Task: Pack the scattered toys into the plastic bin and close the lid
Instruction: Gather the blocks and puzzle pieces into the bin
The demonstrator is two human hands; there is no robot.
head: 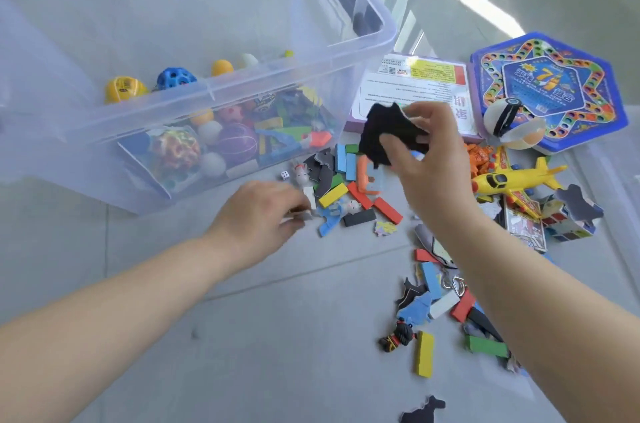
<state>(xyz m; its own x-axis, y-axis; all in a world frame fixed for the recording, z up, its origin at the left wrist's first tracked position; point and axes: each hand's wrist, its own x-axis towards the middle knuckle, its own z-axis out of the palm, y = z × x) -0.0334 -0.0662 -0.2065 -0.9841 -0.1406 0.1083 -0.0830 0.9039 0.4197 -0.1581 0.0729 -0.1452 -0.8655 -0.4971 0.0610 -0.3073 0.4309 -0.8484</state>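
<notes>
A clear plastic bin (242, 76) stands open at the upper left, holding balls and several coloured pieces. My right hand (429, 159) is raised above the floor pile and grips a black puzzle piece (384, 135). My left hand (263, 214) is low on the floor beside the bin's front corner, fingers pinched on a small white block (304, 214). Coloured domino blocks (360, 194) and puzzle pieces lie scattered between my hands. More blocks (436, 291) lie under my right forearm. The bin's lid is not in sight.
A blue hexagonal game board (554, 83) and a purple box (415, 86) lie at the upper right. A yellow toy plane (512, 180), a white ball toy (509, 124), a cube (571, 221) and a small die (284, 175) are on the grey tiled floor.
</notes>
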